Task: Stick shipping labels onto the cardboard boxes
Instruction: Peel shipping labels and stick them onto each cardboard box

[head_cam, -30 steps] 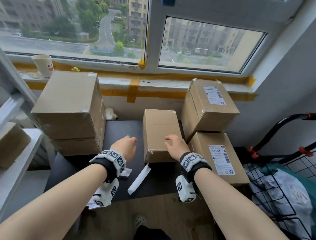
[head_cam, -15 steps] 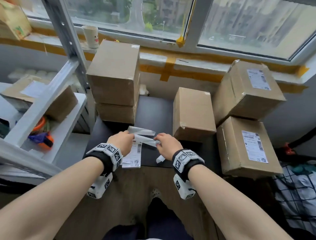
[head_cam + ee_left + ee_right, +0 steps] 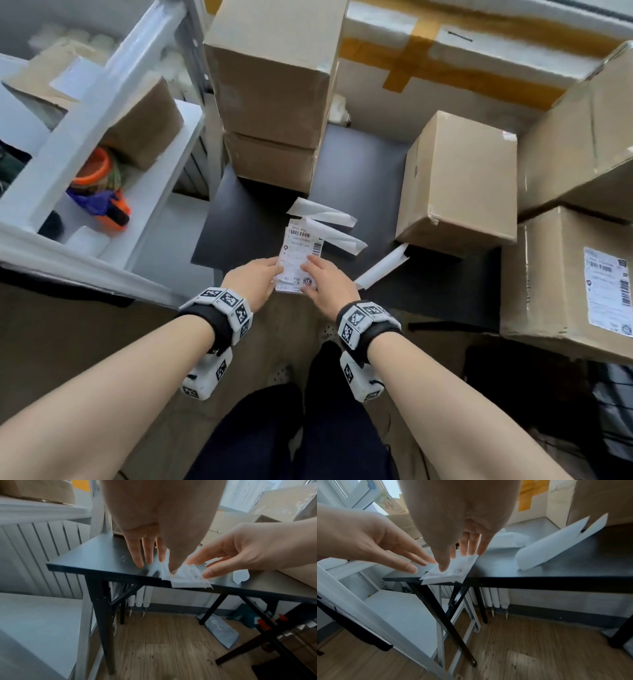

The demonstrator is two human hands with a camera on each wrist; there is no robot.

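Left hand (image 3: 256,278) and right hand (image 3: 328,281) lie flat-fingered on the shipping labels (image 3: 298,261) at the black table's (image 3: 239,219) near edge — peeled backing strips (image 3: 337,236) just beyond, an unlabelled cardboard box (image 3: 459,185) to the right.

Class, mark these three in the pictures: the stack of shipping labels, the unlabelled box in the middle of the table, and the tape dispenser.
stack of shipping labels (image 3: 300,251), head view, printed top sheet.
unlabelled box (image 3: 462,178), head view, top face.
tape dispenser (image 3: 102,202), head view, orange and purple body.
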